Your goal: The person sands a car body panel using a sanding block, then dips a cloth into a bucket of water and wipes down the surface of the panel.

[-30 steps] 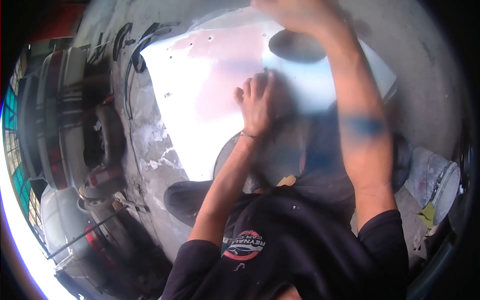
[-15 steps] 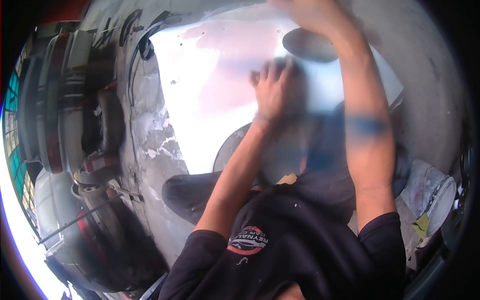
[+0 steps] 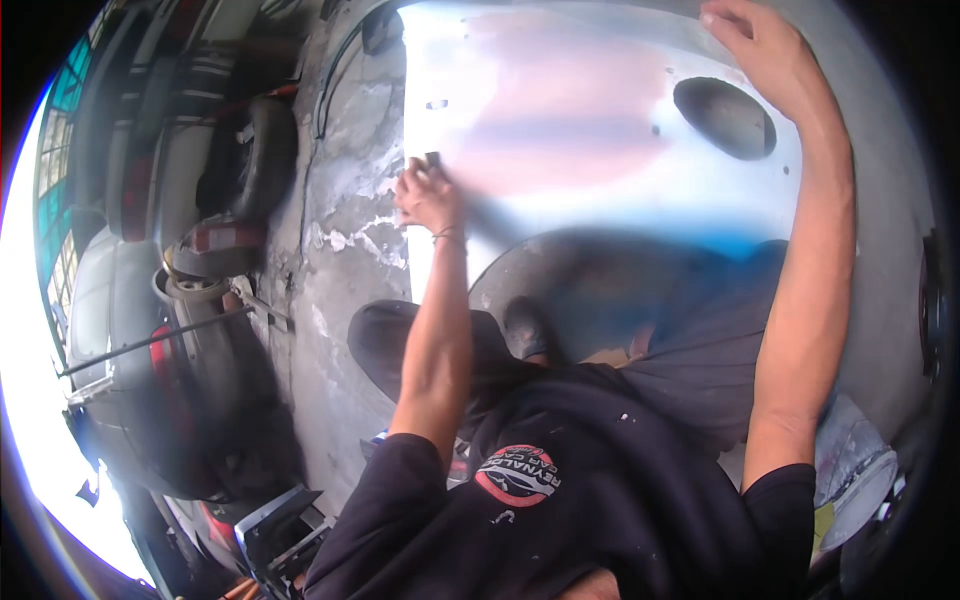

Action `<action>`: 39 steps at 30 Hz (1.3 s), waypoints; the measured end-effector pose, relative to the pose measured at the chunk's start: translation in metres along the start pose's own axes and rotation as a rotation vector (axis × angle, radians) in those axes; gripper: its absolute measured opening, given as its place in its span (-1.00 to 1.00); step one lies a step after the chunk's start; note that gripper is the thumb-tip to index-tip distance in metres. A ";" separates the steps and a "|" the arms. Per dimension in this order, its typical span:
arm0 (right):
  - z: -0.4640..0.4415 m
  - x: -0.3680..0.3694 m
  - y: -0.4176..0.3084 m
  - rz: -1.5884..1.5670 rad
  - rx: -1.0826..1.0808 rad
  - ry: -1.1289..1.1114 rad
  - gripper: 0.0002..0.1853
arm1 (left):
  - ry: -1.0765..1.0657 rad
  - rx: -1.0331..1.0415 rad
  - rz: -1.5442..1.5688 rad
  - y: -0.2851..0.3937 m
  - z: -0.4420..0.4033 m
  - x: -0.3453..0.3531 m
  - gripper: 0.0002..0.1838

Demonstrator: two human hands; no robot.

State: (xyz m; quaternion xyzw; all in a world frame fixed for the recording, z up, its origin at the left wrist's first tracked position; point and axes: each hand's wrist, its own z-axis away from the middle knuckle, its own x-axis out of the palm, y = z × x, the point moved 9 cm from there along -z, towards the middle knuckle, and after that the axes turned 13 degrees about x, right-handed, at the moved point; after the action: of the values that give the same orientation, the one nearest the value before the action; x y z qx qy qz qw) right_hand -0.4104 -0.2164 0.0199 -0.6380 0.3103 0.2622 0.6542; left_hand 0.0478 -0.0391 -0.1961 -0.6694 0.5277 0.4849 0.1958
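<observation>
A white car body panel (image 3: 600, 190) with pinkish patches lies in front of me, with an oval hole at its right and a curved cutout on its near side. My left hand (image 3: 430, 198) is at the panel's left edge, its fingers bent over a small dark pad (image 3: 433, 159) that is mostly hidden. At the panel's far right edge, beyond the oval hole, rests my right hand (image 3: 765, 50). Its fingers are curled at the rim, and part of the grip is cut off by the frame's top.
Car bumpers (image 3: 150, 130) and other car parts are stacked along the left. A paint-smeared bucket (image 3: 855, 475) lies to the right of my body. My bent legs (image 3: 440, 330) and a shoe (image 3: 527, 328) are close to the panel's near side. The concrete floor (image 3: 345, 255) is stained.
My left hand has slid left across the panel, from its middle to its left edge, with the dark pad. My right hand stays at the far edge. The whole view has shifted.
</observation>
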 end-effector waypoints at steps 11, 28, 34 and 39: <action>-0.014 0.065 -0.019 0.138 -0.147 -0.003 -0.58 | -0.004 0.445 0.193 0.098 0.001 0.033 -0.44; 0.070 0.021 -0.100 0.029 -0.108 -0.218 -0.64 | -0.043 0.414 0.143 0.125 -0.033 0.056 -0.60; 0.057 0.050 -0.049 0.201 -0.245 -0.200 -0.57 | 0.080 0.438 0.140 0.167 0.031 0.039 -0.49; 0.030 0.045 -0.022 0.197 -0.150 -0.180 -0.56 | -0.006 0.485 0.232 0.155 0.043 0.012 -0.41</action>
State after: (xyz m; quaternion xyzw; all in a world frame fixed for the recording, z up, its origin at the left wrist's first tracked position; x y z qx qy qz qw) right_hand -0.3616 -0.1897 0.0017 -0.6256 0.2911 0.4035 0.6009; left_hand -0.1106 -0.0684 -0.1870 -0.5364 0.7010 0.3657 0.2951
